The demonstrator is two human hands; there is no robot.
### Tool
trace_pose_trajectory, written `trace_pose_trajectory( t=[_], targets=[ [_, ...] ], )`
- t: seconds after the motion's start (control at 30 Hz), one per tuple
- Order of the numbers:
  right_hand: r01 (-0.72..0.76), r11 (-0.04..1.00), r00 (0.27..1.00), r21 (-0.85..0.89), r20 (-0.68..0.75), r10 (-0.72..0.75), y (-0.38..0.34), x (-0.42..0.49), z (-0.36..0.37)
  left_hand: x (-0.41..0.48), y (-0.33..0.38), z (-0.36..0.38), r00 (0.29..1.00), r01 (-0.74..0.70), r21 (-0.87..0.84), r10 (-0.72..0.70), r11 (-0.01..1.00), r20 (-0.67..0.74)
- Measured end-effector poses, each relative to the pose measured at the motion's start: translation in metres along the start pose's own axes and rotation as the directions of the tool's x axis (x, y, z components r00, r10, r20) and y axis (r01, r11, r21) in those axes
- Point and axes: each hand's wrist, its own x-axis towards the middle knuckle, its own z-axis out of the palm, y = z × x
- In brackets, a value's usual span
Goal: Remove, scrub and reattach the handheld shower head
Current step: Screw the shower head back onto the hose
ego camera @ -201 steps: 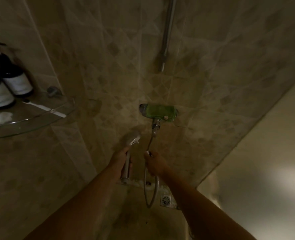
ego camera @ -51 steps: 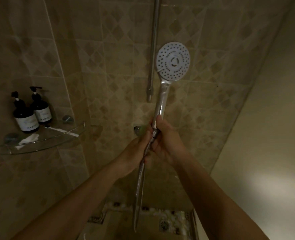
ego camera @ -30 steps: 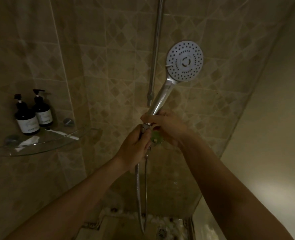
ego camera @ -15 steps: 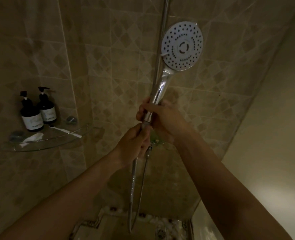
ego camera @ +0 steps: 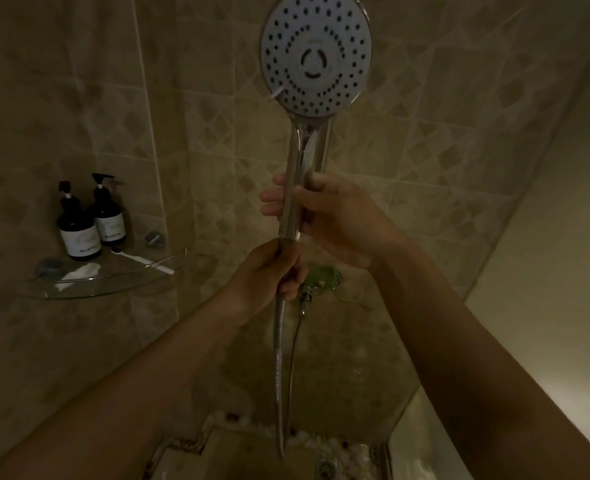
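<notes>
In the head view, the shower head (ego camera: pixel 316 57) was held upright off its mount, spray face towards the camera. Its chrome handle was gripped by the right hand (ego camera: pixel 338 220), fingers curled round it. The joint where the hose (ego camera: pixel 279 358) meets the handle was pinched by the left hand (ego camera: pixel 262 271). Removal was judged done; whether scrubbing was finished could not be told, and hanging the head back remained. A green cloth (ego camera: pixel 323 275) was seen on the wall fitting below the hands. At the back of the glass shelf (ego camera: pixel 113 284), two dark pump bottles (ego camera: pixel 79 230) were stood touching, their contents hidden.
</notes>
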Motion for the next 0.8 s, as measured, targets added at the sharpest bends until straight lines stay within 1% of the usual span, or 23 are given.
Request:
trace_pose_trajectory(
  t=[0.07,0.17,0.3,0.37,0.4,0.43,0.47,0.5,0.53,0.57,0.6,0.67,0.7,0.73,0.8],
  targets=[
    [0.031,0.992,0.999,-0.126,0.024,-0.028,-0.003,-0.003,-0.003,0.000,0.001,-0.002,0.999,-0.019,0.015,0.018,1.000,0.034],
    [0.069,0.958,0.998,-0.279,0.011,-0.068,-0.004,-0.003,0.000,-0.001,0.001,0.001,0.996,-0.055,0.021,0.053,0.998,0.065],
    [0.050,0.956,0.992,-0.291,-0.094,-0.080,-0.002,-0.002,-0.007,-0.004,0.000,0.003,0.997,-0.043,0.008,0.043,0.999,0.068],
    [0.026,0.944,0.985,-0.328,-0.153,-0.080,-0.001,-0.004,-0.010,-0.004,-0.002,0.005,0.997,-0.033,0.043,0.030,0.999,0.064],
    [0.024,0.920,0.978,-0.392,-0.183,-0.104,0.001,-0.004,-0.012,-0.004,-0.004,0.007,0.998,-0.038,0.077,0.033,0.996,0.060],
    [0.028,0.866,0.963,-0.500,-0.218,-0.157,0.004,-0.004,-0.013,-0.004,-0.007,0.009,0.998,-0.043,0.105,0.038,0.994,0.052],
    [0.031,0.782,0.939,-0.622,-0.251,-0.236,0.008,-0.004,-0.013,-0.003,-0.009,0.012,0.998,-0.046,0.122,0.041,0.991,0.039],
    [0.032,0.706,0.907,-0.708,-0.276,-0.319,0.012,-0.003,-0.012,-0.002,-0.011,0.013,0.999,-0.043,0.123,0.040,0.991,0.025],
    [0.041,0.673,0.881,-0.738,-0.290,-0.373,0.016,-0.003,-0.012,-0.001,-0.012,0.014,0.999,-0.036,0.107,0.034,0.994,0.012],
    [0.060,0.691,0.873,-0.721,-0.298,-0.386,0.019,-0.002,-0.013,0.000,-0.012,0.015,1.000,-0.024,0.084,0.024,0.996,0.003],
    [0.076,0.739,0.876,-0.669,-0.309,-0.370,0.022,-0.001,-0.014,0.001,-0.012,0.014,1.000,-0.012,0.059,0.012,0.998,0.001],
    [0.056,0.849,0.893,-0.526,-0.354,-0.278,0.023,-0.003,-0.020,0.002,-0.012,0.010,0.999,0.023,-0.024,-0.022,0.999,0.040],
    [0.029,0.886,0.901,-0.463,-0.371,-0.224,0.022,-0.005,-0.024,0.001,-0.012,0.008,0.996,0.058,-0.090,-0.051,0.994,0.073],
    [0.014,0.916,0.911,-0.401,-0.372,-0.177,0.023,-0.007,-0.028,0.001,-0.013,0.005,0.991,0.096,-0.153,-0.080,0.983,0.109],
    [0.029,0.971,0.945,-0.236,-0.311,-0.104,0.024,-0.009,-0.032,0.001,-0.014,0.002,0.984,0.136,-0.216,-0.106,0.967,0.143]
  ],
)
